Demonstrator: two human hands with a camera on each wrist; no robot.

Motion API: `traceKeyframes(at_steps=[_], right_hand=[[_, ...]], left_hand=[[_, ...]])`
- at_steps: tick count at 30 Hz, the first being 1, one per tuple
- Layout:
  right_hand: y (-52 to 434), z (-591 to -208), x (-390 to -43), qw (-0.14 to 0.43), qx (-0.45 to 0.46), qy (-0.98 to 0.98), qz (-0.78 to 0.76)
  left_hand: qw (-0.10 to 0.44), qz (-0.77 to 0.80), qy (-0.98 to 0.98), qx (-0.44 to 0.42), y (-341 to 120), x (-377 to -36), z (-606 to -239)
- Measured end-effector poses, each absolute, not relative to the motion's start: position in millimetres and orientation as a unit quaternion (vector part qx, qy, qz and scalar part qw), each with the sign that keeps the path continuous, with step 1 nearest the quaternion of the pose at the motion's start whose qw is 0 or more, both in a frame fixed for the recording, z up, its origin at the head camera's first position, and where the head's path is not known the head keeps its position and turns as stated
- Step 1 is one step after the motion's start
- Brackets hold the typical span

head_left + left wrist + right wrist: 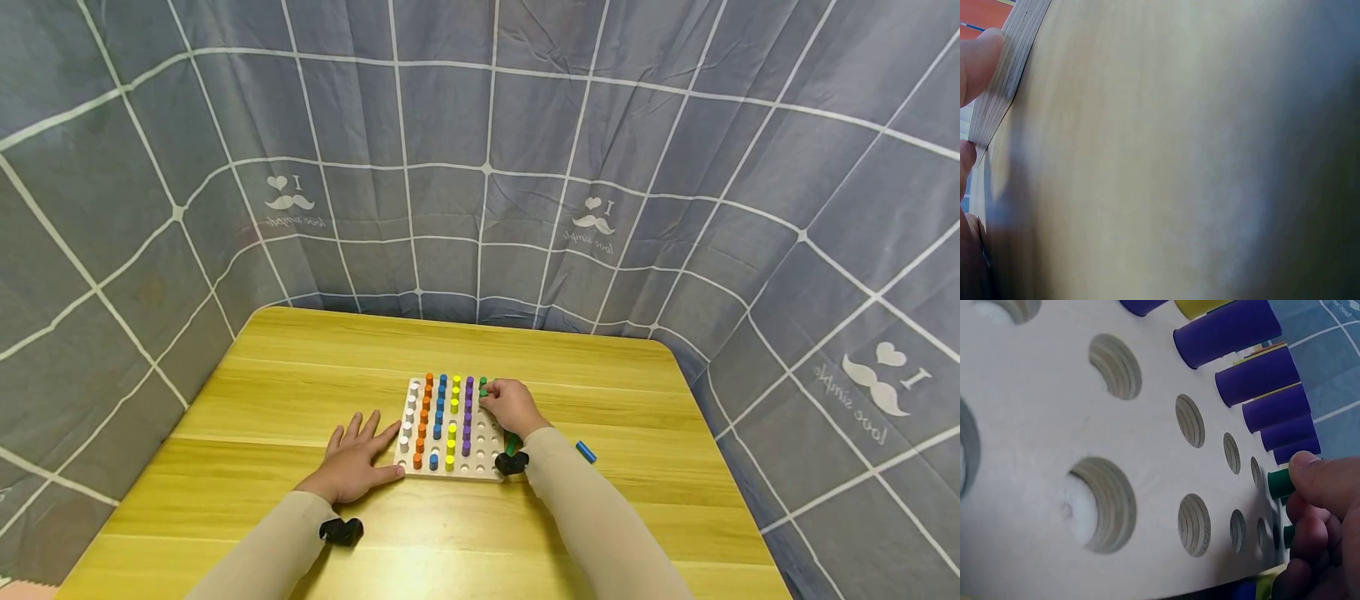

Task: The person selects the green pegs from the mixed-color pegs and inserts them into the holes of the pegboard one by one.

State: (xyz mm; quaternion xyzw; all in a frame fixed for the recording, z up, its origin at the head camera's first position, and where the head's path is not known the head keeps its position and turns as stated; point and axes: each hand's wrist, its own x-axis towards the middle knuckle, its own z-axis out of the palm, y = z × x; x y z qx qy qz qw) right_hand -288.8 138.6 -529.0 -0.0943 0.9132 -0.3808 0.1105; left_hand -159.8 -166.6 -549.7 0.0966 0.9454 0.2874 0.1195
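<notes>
Pegboard at the centre of the wooden worktop, seen whole only from the head view: rows of white, orange, blue, yellow and purple pegs stand in it. The left hand lies flat on the worktop, fingers straight and spread, touching the pegboard's left edge. The right hand rests over the pegboard's far right corner. A loose blue peg lies on the worktop to the right of the pegboard.

Left wrist view: blurred worktop, with fingertips against the pegboard's layered edge.

Right wrist view: empty holes beside the purple pegs, detail absent from the head view. The right fingers are curled and pinch a green peg at the pegboard's far end.
</notes>
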Motion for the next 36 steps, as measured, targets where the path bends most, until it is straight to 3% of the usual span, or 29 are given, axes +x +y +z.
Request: traceKeyframes(at_steps=[13,24,36], right_hand=[[152,-520,-287,0.097,-0.108,0.908,-0.392],[192,-510,-292,0.085,-0.086,0.912,-0.392],[238,-516,-289,0.115,-0.107,0.919,-0.361]], left_hand=[[0.11,0.302,0.941,0.103,-167,-158,-553],[0.12,0.287,0.945,0.099,-166,-159,-546],[0.12,0.289,0.945,0.101,-167,-159,-549]])
